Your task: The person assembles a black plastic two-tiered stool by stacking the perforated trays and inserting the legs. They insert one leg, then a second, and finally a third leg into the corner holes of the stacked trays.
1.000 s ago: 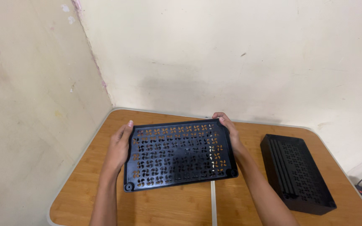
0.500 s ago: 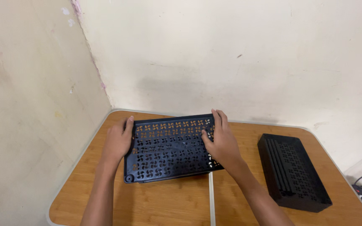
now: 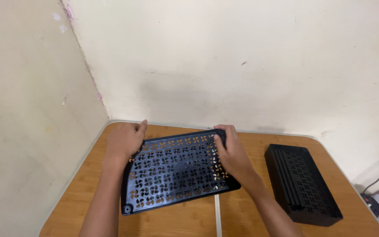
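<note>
A person's two bare hands hold a flat black plastic panel (image 3: pixel 176 173) pierced with rows of small pinwheel-shaped holes, seen from above on a wooden table (image 3: pixel 259 210) pushed into the corner of two cream walls. The panel sits over the left half of the table, towards the far edge, its near side tilted slightly to the left. The left hand (image 3: pixel 125 141) grips the panel's far left corner, fingers curled over its rim. The right hand (image 3: pixel 229 153) lies on top of the panel near its far right corner, fingers bent and pressing on the surface, thumb at the edge. Near the table's right edge, well apart from the hands, lies a stack of black panels (image 3: pixel 301 182) with the same hole pattern. A power strip (image 3: pixel 373 204) with a cable lies beyond the table's right edge.
</note>
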